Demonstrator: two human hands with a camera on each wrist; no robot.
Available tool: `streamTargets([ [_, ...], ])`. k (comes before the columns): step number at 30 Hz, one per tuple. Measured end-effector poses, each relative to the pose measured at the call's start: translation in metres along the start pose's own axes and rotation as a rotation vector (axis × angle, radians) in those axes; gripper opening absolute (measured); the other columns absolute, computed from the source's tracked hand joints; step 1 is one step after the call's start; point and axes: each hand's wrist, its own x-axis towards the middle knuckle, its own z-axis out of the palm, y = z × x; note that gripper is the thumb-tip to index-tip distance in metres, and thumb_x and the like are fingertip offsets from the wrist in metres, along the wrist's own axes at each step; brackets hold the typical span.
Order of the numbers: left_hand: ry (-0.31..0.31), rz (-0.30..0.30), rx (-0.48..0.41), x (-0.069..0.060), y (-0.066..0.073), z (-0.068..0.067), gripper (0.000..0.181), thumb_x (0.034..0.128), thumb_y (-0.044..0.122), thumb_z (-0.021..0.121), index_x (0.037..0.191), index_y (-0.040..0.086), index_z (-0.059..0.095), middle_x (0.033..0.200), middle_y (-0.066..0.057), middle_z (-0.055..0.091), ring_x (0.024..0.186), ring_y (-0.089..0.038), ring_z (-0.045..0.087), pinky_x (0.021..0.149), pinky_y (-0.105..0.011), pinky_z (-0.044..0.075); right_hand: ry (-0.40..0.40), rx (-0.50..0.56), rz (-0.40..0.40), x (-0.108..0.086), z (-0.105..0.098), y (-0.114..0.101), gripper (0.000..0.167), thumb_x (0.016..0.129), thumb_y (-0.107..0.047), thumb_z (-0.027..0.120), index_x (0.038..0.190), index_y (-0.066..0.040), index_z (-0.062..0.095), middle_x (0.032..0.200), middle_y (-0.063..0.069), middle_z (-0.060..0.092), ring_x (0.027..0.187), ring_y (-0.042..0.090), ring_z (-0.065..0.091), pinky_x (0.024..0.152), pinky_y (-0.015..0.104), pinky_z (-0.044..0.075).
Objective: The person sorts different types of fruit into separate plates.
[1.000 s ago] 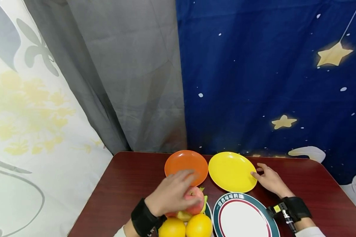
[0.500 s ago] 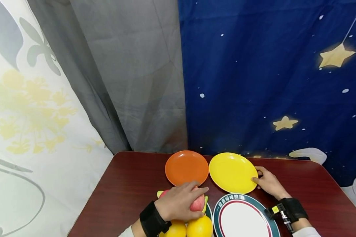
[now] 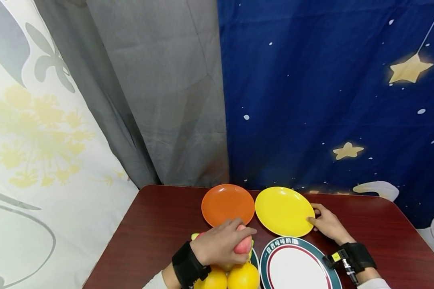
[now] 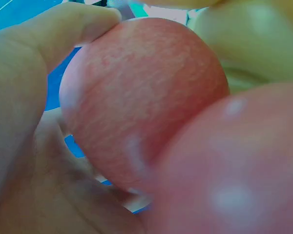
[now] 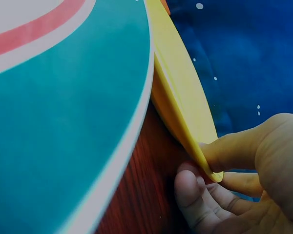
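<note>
In the head view my left hand (image 3: 220,244) grips a red apple (image 3: 243,240), fingers over its far side and thumb on the near side. The left wrist view shows the apple (image 4: 146,97) between thumb and fingers, a second round pink-red fruit (image 4: 234,170) close to the camera. Two yellow round fruits (image 3: 243,276) lie just below the hand. My right hand (image 3: 328,224) pinches the right rim of a yellow plate (image 3: 285,210); the right wrist view shows the thumb above the yellow rim (image 5: 185,97) and fingertips under it.
An orange plate (image 3: 228,204) stands left of the yellow one at the table's far edge. A white plate with a green rim (image 3: 298,267) lies in front of the yellow plate. Another green-rimmed plate is mostly hidden under the fruit. Curtains hang behind the table (image 3: 159,216).
My left hand has come down onto the apple, closed round it and lifted it slightly. My right hand has moved from beside the yellow plate to pinching its rim.
</note>
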Motion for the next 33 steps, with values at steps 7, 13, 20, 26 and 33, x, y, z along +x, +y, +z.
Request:
streamTargets([
  [7, 0.224, 0.104, 0.145, 0.047, 0.016, -0.044, 0.036, 0.0721, 0.05, 0.061, 0.102, 0.033, 0.052, 0.096, 0.006, 0.04, 0.082, -0.01, 0.038, 0.054, -0.016, 0.036, 0.018, -0.014, 0.006, 0.001, 0.0, 0.002, 0.064, 0.088, -0.024, 0.059, 0.135, 0.005, 0.027, 0.111, 0.024, 0.05, 0.065, 0.019, 0.054, 0.058, 0.029, 0.048],
  [13, 0.181, -0.024, 0.154, 0.113, 0.013, -0.057, 0.055, 0.0679, 0.066, 0.062, 0.111, 0.035, 0.05, 0.103, 0.005, 0.045, 0.089, -0.013, 0.039, 0.058, -0.019, 0.039, 0.037, -0.015, 0.015, 0.005, 0.005, 0.003, 0.066, 0.086, -0.026, 0.062, 0.134, 0.005, 0.029, 0.11, 0.023, 0.051, 0.065, 0.019, 0.054, 0.057, 0.029, 0.048],
  [20, 0.113, -0.175, 0.151, 0.182, 0.003, -0.021, 0.051, 0.0691, 0.06, 0.065, 0.112, 0.039, 0.046, 0.105, 0.006, 0.043, 0.094, -0.013, 0.038, 0.073, -0.024, 0.041, 0.042, -0.021, 0.026, 0.005, 0.003, 0.002, 0.064, 0.085, -0.024, 0.063, 0.133, 0.004, 0.03, 0.107, 0.022, 0.052, 0.064, 0.018, 0.053, 0.056, 0.029, 0.048],
  [26, 0.086, -0.273, 0.23, 0.211, 0.001, 0.018, 0.051, 0.0685, 0.062, 0.065, 0.112, 0.043, 0.046, 0.107, 0.006, 0.043, 0.097, -0.015, 0.038, 0.082, -0.03, 0.04, 0.05, -0.024, 0.039, 0.006, 0.002, 0.002, 0.063, 0.085, -0.022, 0.062, 0.133, 0.005, 0.03, 0.105, 0.021, 0.052, 0.065, 0.018, 0.053, 0.057, 0.029, 0.048],
  [33, 0.026, -0.34, 0.312, 0.214, -0.002, 0.053, 0.058, 0.0671, 0.063, 0.066, 0.118, 0.043, 0.046, 0.113, 0.005, 0.045, 0.101, -0.017, 0.04, 0.087, -0.034, 0.041, 0.059, -0.015, 0.041, 0.007, 0.004, 0.002, 0.062, 0.086, -0.022, 0.062, 0.133, 0.003, 0.031, 0.105, 0.02, 0.052, 0.065, 0.018, 0.053, 0.057, 0.028, 0.048],
])
